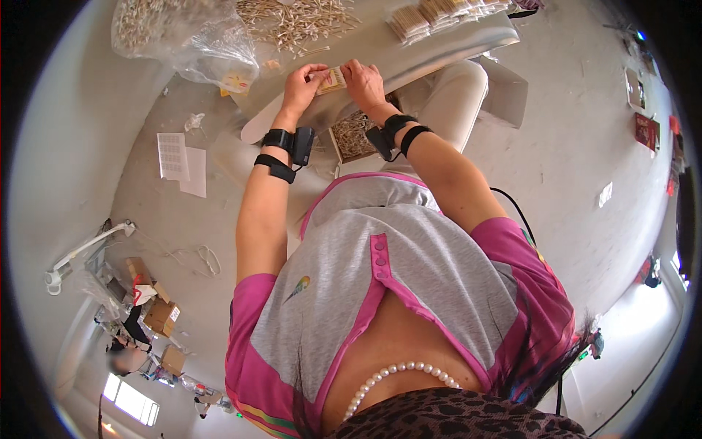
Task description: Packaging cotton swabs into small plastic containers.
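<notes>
Near the table's front edge I hold a small flat pack of cotton swabs [333, 80] with pale sticks lying side by side. My left hand [300, 89] grips its left end, thumb and fingers bent around it. At the opposite end, the fingers of my right hand [363, 82] are closed on the pack. Beyond them, a heap of loose cotton swabs [296, 23] lies on the table [351, 53]. Several filled packs [439, 16] are stacked at the far right of the tabletop.
A large clear plastic bag of swabs [172, 33] bulges at the far left. Below the table edge sits an open box of swabs [352, 139], with a white carton [504, 91] to the right. Paper sheets [183, 164] lie on the floor at left.
</notes>
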The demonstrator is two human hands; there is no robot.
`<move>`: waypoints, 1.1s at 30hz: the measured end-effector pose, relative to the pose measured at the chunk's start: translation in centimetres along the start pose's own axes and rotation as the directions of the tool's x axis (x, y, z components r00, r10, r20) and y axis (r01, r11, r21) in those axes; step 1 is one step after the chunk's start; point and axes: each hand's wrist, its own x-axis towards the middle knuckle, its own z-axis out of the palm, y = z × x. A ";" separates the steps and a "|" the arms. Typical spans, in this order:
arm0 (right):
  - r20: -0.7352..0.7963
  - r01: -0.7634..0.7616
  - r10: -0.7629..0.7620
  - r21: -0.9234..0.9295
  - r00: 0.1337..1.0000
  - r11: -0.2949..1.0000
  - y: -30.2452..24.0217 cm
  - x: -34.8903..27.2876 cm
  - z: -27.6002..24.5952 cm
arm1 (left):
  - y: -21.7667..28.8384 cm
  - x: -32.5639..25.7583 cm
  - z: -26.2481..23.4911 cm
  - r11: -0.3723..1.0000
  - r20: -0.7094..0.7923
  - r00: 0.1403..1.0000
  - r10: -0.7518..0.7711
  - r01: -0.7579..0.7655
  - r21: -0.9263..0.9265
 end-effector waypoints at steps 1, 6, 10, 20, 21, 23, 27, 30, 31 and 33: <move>0.004 0.021 -0.021 -0.070 1.000 0.997 0.1 -0.1 0.2 | 0.1 0.0 0.2 0.999 -0.059 0.998 0.032 -0.031 0.018; 0.011 0.093 -0.092 -0.136 0.996 0.986 -0.6 -0.3 0.4 | -0.3 0.2 -0.5 0.966 -0.366 0.926 0.088 0.011 0.259; -0.028 0.159 -0.168 -0.213 0.985 0.964 0.1 -0.1 0.6 | 0.9 0.6 0.5 0.816 -0.527 0.798 0.292 0.080 0.572; 0.003 0.192 -0.194 -0.172 0.981 0.966 0.1 0.2 0.8 | 1.5 0.8 3.7 0.572 -0.396 0.866 0.305 0.166 0.803; 0.011 0.183 -0.184 -0.170 0.983 0.968 0.2 0.1 0.7 | 1.4 0.5 3.9 0.585 -0.411 0.867 0.283 0.183 0.790; 0.026 0.167 -0.165 -0.170 0.986 0.971 0.5 0.1 0.6 | 1.3 0.5 4.4 0.597 -0.422 0.871 0.252 0.204 0.776; -0.006 0.139 -0.140 -0.123 0.990 0.983 0.3 -0.1 0.6 | 0.6 0.5 4.5 0.593 -0.442 0.873 0.208 0.247 0.767; -0.003 0.124 -0.126 -0.128 0.992 0.984 0.0 0.0 0.6 | 0.4 0.6 4.4 0.564 -0.440 0.876 0.195 0.267 0.782; -0.017 0.125 -0.129 -0.135 0.992 0.983 0.0 0.1 0.6 | 0.4 0.7 4.4 0.550 -0.441 0.874 0.204 0.270 0.790; -0.005 0.122 -0.124 -0.133 0.992 0.984 -0.2 0.0 0.5 | 0.3 0.7 4.4 0.548 -0.446 0.873 0.198 0.279 0.789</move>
